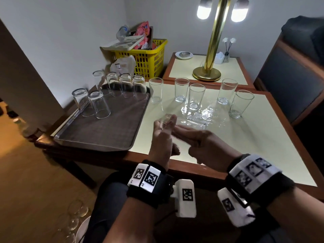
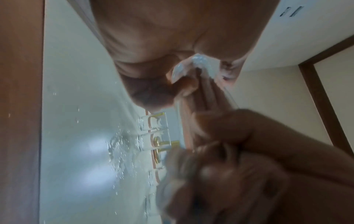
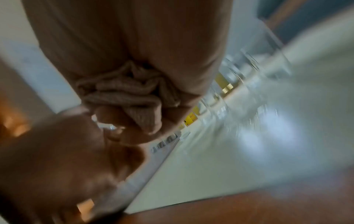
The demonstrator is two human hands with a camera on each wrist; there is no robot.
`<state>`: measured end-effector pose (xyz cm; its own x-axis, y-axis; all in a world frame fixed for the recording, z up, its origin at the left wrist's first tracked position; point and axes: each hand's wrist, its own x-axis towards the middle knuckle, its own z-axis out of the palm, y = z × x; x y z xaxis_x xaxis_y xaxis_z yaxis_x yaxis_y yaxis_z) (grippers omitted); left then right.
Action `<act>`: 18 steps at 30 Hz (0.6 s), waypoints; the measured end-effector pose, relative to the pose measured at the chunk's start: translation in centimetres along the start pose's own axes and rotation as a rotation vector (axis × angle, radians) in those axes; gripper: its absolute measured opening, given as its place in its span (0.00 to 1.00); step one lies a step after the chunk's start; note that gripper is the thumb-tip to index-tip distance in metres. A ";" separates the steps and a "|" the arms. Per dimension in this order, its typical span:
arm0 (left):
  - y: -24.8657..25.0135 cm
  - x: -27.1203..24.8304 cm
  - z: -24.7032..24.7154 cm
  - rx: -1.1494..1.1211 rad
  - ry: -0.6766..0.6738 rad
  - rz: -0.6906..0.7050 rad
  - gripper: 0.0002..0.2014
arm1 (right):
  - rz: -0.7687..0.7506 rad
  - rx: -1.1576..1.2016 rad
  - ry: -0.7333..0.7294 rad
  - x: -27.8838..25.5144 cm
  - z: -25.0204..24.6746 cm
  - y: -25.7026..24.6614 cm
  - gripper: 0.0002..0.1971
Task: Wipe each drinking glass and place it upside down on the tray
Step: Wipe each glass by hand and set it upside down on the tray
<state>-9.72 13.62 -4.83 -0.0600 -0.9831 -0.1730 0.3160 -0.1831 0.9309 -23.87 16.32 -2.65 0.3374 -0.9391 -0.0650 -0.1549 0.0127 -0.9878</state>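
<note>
A clear drinking glass [image 1: 189, 123] lies on its side in the air above the cream table, near the front. My left hand [image 1: 163, 130] grips its thick base end; the left wrist view shows that end [image 2: 201, 63] between my fingers. My right hand [image 1: 189, 135] lies along the glass body. In the right wrist view a bunched beige cloth [image 3: 122, 94] sits in its palm under curled fingers. Several glasses [image 1: 100, 106] stand upside down on the dark tray [image 1: 105, 134] at the left. Several more [image 1: 196, 97] stand upright on the table behind my hands.
Water drops [image 1: 205, 114] speckle the table among the upright glasses. A yellow basket [image 1: 147, 62] of clutter stands behind the tray. A brass lamp base [image 1: 206, 73] sits on a side table at the back, a dark chair [image 1: 289, 81] at the right. Stemmed glasses [image 1: 77, 211] stand on the floor, lower left.
</note>
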 end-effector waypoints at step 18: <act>-0.3 1.8 -1.6 -0.154 -0.084 0.108 0.27 | -0.001 0.095 -0.024 1.2 1.4 0.1 0.43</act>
<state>-8.38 11.95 -5.97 -0.0945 -0.9947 -0.0413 0.4651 -0.0808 0.8815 -22.20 15.70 -3.01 0.3597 -0.9307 -0.0661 -0.0665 0.0451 -0.9968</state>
